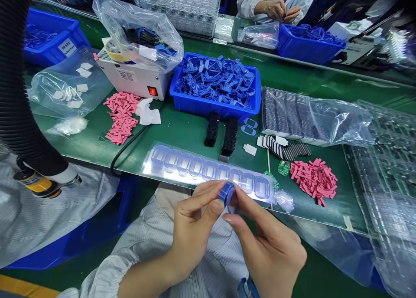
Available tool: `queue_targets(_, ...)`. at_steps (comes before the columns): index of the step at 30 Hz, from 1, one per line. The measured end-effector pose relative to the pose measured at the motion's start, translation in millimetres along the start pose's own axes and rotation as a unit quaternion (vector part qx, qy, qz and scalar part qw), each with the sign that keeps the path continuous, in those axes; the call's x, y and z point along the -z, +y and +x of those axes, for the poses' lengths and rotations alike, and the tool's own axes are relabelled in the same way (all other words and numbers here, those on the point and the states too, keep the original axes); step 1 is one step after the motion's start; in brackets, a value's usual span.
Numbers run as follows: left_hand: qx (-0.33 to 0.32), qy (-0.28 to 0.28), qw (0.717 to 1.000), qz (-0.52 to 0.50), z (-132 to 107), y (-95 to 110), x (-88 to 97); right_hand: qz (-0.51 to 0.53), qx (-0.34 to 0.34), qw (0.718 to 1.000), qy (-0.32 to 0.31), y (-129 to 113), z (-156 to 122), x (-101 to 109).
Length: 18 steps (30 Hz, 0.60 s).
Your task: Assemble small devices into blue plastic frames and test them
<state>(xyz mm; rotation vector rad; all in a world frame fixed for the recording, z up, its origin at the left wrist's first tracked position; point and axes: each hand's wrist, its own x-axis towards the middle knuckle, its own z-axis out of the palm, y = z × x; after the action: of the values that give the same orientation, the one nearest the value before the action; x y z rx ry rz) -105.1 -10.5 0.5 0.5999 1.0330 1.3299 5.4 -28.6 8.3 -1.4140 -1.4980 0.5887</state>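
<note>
Both of my hands pinch one small blue plastic frame [227, 194] just in front of the green bench edge. My left hand [191, 228] grips it from the left with thumb and fingers closed. My right hand [266, 241] closes on it from the right. Right behind the frame lies a clear strip tray [182, 165] holding a row of blue frames in its pockets.
A blue bin [217, 109] of loose blue frames stands behind two black stacks [221, 135]. Pink strips lie in piles at left [121, 116] and right [313, 178]. A white box [136, 76] with a red switch, bagged parts [312, 118], clear trays [390, 168] and a black hose [19, 85] surround them. Another person's hands [281, 9] work at the far side.
</note>
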Motion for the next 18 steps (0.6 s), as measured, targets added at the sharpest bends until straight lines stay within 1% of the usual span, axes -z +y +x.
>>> queue_targets(2,-0.028,-0.007,0.999,0.021,-0.8,-1.5,1.5,-0.006,0.002,1.000,-0.001,-2.5,2.0,-3.3)
queue_targets(7,-0.078,-0.023,0.995,0.054,-2.0,-2.5,2.8,0.000,-0.009,1.000,0.021,-5.4,2.2,-5.2)
queue_targets(12,-0.109,-0.032,0.991,0.072,-0.7,-2.3,2.7,0.016,-0.010,0.999,0.028,-7.1,2.7,-2.3)
queue_targets(18,-0.149,-0.037,0.983,0.100,-0.4,-1.6,3.1,0.012,-0.005,1.000,0.029,-7.3,3.3,0.2)
